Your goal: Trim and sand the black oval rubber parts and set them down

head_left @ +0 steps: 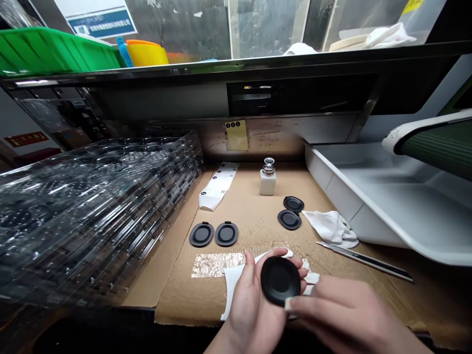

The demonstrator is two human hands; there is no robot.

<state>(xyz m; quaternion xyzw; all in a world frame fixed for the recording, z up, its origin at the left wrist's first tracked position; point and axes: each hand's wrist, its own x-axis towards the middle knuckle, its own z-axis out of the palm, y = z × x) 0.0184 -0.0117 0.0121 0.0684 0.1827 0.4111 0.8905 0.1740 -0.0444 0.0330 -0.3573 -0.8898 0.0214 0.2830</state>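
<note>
On the upturned palm of my left hand (254, 314) lies a black rounded disc (280, 280), its plain face up, with my fingers curled behind it. My right hand (342, 309) is blurred by motion, fingers bent and drawn together. Its foremost fingertip meets the disc's lower right edge. Something small and whitish (289, 305) shows at that fingertip; I cannot make out what it is. Beneath my hands a white cloth (232, 282) lies on the cardboard (250, 216). Two similar black discs with small tabs, a left one (201, 234) and a right one (226, 233), lie beyond my left hand.
Two more discs (289, 220) lie beside a crumpled white cloth (334, 228) and a utility knife (365, 260). Farther back are a pump-top bottle (267, 182) and a label strip (219, 184). Clear plastic trays (110, 196) are stacked left; a grey bin (354, 196) stands right.
</note>
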